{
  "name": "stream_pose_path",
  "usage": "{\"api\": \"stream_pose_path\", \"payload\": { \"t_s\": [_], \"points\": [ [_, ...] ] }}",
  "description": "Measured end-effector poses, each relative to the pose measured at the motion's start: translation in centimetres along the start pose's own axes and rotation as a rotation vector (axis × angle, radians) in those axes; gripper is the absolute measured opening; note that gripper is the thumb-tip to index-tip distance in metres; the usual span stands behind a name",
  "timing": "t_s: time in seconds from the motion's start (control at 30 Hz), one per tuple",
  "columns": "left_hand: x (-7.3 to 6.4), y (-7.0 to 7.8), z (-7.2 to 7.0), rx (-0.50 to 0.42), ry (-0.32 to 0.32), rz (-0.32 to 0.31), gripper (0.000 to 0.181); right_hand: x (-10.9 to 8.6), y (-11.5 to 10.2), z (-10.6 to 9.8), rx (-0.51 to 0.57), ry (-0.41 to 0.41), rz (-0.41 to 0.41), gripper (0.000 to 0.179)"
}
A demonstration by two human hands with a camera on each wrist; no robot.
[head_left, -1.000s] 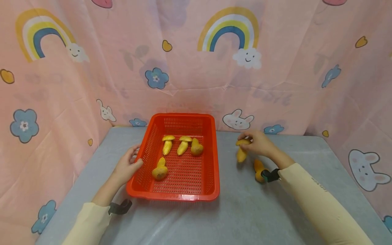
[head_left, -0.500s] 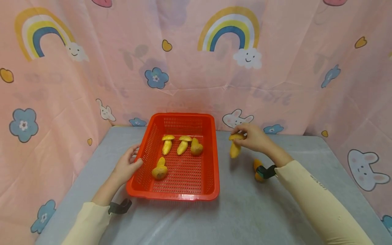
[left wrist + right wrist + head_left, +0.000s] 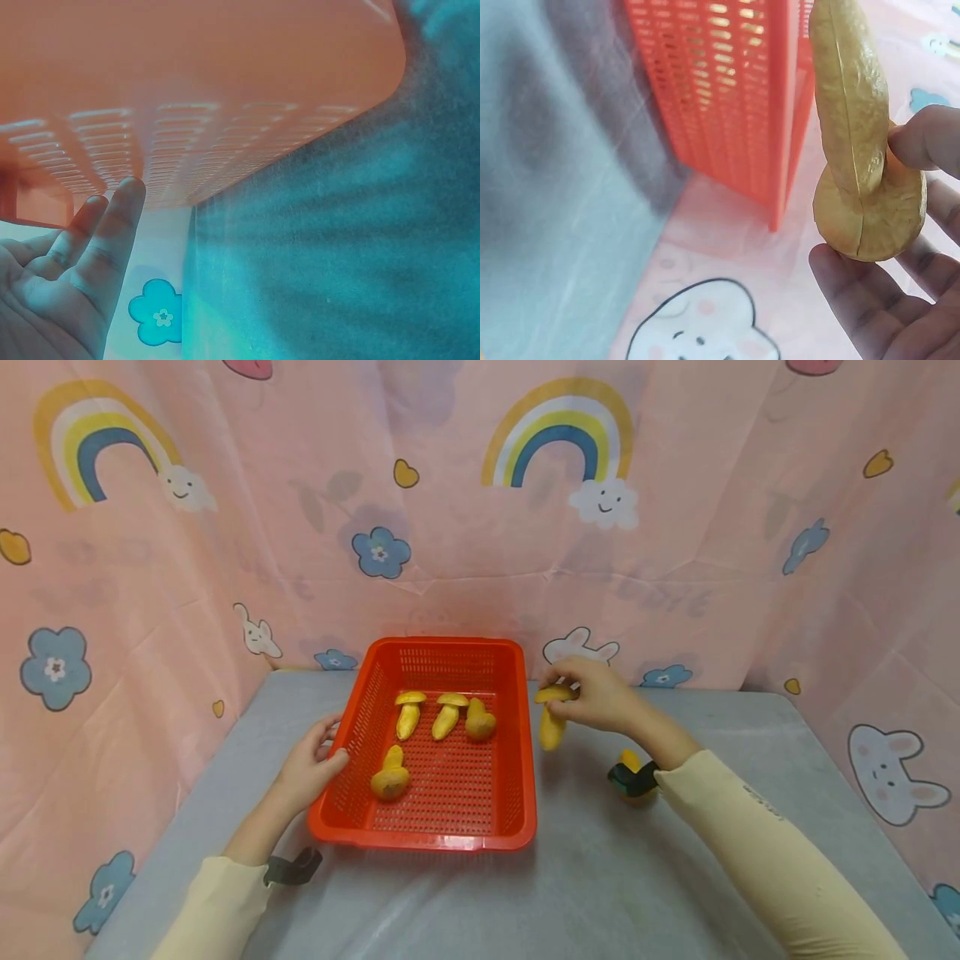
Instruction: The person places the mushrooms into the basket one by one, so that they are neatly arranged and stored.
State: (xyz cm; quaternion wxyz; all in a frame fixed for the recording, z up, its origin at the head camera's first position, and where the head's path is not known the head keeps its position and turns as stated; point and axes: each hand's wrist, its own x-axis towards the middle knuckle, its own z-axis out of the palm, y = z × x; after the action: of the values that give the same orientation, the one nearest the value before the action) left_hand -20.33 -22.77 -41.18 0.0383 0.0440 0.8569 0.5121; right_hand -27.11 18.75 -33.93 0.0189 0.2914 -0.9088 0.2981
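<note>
My left hand [image 3: 306, 768] holds the left side of a red plastic basket [image 3: 423, 841], its thumb over the rim. In the left wrist view, its fingers [image 3: 112, 247] lie against the slotted outer wall. Inside the basket are several yellow toy mushrooms, one of them near the front left [image 3: 390, 779]. My right hand [image 3: 600, 693] pinches another yellow mushroom [image 3: 552, 727] by its cap, just outside the basket's right wall, stem downward. The right wrist view shows the held mushroom [image 3: 851, 97] between thumb and fingers. A further mushroom [image 3: 630, 760] lies on the table, partly hidden by the right wrist strap.
The basket stands on a grey table [image 3: 592, 885], towards its back. A pink printed curtain [image 3: 465, 552] hangs behind the table and along both sides. Black straps [image 3: 294, 867] circle both wrists.
My right hand has carried its mushroom leftward, closer to the basket's right wall. The wrist strap now covers more of the mushroom on the table. My left hand and the basket have stayed put.
</note>
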Motion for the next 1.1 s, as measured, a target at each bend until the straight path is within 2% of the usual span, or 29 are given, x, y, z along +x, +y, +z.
{"api": "stream_pose_path", "payload": {
  "t_s": [0.63, 0.83, 1.1],
  "points": [
    [0.1, -0.2, 0.1, -0.002, 0.005, 0.009, 0.061, 1.7, -3.1, 1.4, 0.002, -0.023, -0.108, 0.02],
    [0.1, -0.2, 0.1, -0.003, 0.001, 0.005, 0.061, 2.3, -4.3, 2.1, 0.002, -0.038, -0.102, 0.021],
    [0.0, -0.2, 0.1, 0.003, 0.004, 0.009, 0.061, 3.3, -5.5, 3.0, -0.005, -0.056, -0.14, 0.022]
  ]
}}
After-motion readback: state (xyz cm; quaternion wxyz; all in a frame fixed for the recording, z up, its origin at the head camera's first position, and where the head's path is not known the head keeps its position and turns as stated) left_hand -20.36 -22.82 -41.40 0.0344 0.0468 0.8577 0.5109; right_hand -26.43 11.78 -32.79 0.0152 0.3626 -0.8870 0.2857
